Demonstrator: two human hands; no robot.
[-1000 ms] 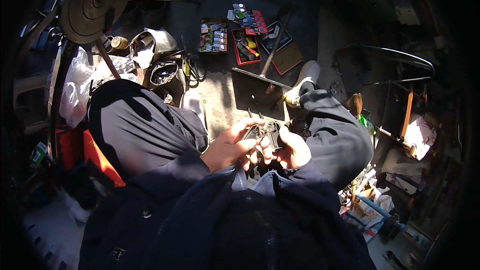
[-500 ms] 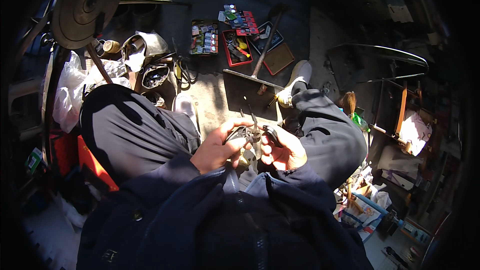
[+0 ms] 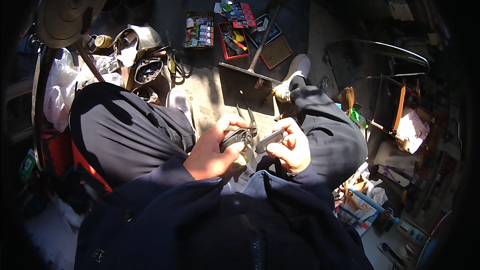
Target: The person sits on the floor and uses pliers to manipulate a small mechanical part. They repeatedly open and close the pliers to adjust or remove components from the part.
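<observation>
- Jacket (image 3: pixel 210 230): dark blue, nearest the camera. Pale lettering at the lower left, blurred.
- Left hand (image 3: pixel 212 151): thumb and fingers closed round a dark casing (image 3: pixel 233 138); grip narrow. Casing sits in front of the lap, held clear of the floor. No label legible on it.
- Right hand (image 3: pixel 291 149): pinching a flat, dark oval piece (image 3: pixel 269 141) between thumb and fingers. Piece is tilted, near the casing but apart from it. Any marking too small to read.
- Two dark prongs (image 3: pixel 252 113) show just beyond the left hand; whether they touch the casing, cannot tell.
- Trousers (image 3: pixel 127 115): dark grey, knees spread to either side of the hands.
- Red box (image 3: pixel 90 165): left of the left knee, partly in shadow. Green-and-white pack (image 3: pixel 28 164) farther left, print unreadable at this size.
- Green bottle (image 3: pixel 357 118): beside the right knee, next to a brush (image 3: pixel 346 96).
- White bag (image 3: pixel 62 87): left, beyond the left knee.
- T-shaped tool (image 3: pixel 250 73): crossbar lies near the right shoe (image 3: pixel 296 75).
- Red tray (image 3: pixel 237 56): holds a yellow-handled tool and others. Brown tray (image 3: pixel 276 52) to its right.
- Printed packs (image 3: pixel 199 37): rows, left of the red tray; labels multicoloured, text small. Red cards (image 3: pixel 245 15), also printed, overlap the red tray's far end.
</observation>
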